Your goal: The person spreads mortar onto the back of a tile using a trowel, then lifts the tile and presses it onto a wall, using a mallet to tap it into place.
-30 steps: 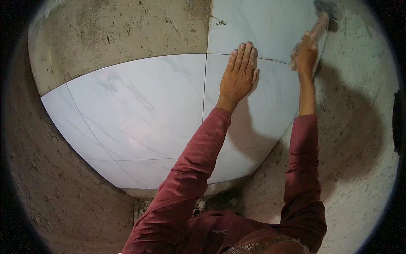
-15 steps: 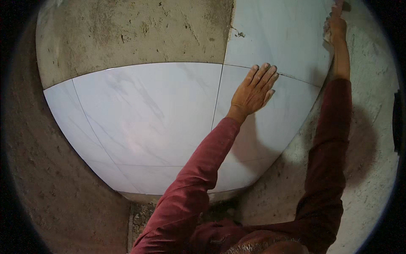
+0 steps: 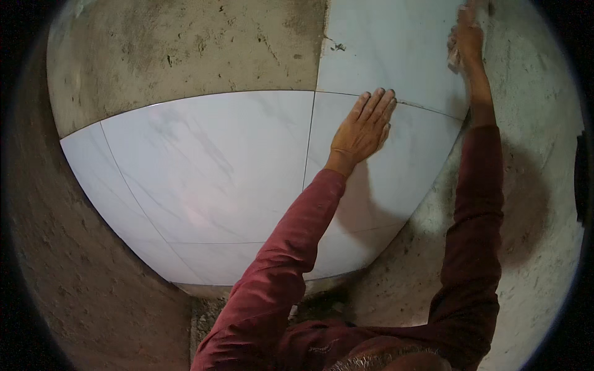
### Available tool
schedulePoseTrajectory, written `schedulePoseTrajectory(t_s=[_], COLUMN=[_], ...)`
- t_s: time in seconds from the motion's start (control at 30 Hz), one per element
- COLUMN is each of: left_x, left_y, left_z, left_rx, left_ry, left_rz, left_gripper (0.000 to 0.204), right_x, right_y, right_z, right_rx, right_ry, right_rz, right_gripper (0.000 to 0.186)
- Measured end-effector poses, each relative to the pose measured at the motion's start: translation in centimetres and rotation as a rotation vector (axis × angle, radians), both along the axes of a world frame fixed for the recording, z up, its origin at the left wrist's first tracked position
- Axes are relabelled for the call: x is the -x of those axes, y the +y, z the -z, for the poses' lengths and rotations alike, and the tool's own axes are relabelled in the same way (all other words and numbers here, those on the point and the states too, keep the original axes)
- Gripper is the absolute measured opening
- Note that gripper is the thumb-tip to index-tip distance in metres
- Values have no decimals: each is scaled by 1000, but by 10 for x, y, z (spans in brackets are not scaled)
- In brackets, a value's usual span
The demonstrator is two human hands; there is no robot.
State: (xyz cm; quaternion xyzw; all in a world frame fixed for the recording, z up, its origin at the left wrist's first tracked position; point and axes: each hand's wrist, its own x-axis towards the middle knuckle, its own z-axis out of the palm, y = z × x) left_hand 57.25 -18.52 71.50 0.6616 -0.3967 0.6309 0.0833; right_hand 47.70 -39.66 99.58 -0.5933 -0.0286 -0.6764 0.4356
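Note:
My left hand (image 3: 361, 133) lies on a white marbled wall tile (image 3: 396, 161), fingers stretched out and fairly close together. Its fingertips reach the joint below the upper tile (image 3: 390, 46). At that upper tile's right edge is my right hand (image 3: 467, 44), with its fingers curled. Something pale and pinkish shows at this hand, too small and blurred to name. The upper tile has a small dark chip mark near its left edge. Left of my left hand spreads a large white tile (image 3: 216, 167) with grey veins.
Rough bare cement (image 3: 185, 62) covers the wall left of the upper tile. A plastered side wall (image 3: 532, 167) stands on the right, and a darker rough wall (image 3: 80, 260) on the left. Dark rubble (image 3: 207, 309) lies at the wall's foot.
My right hand has shifted left and slightly down along the upper tile's edge. The view has moved slightly. My left hand stays at the joint, its fingers a little closer together.

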Motion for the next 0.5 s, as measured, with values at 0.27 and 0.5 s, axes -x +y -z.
schedulePoseTrajectory(t_s=[0.27, 0.5], left_x=[8, 4], left_y=[-9, 6], left_z=[3, 7], left_rx=[32, -33], left_ry=[129, 119], left_rz=[-21, -82], left_gripper=[63, 66], right_x=[39, 65], right_y=[6, 10], right_z=[40, 96], right_rx=[156, -58], right_ry=[253, 221], right_rz=[185, 61], right_gripper=[44, 54])
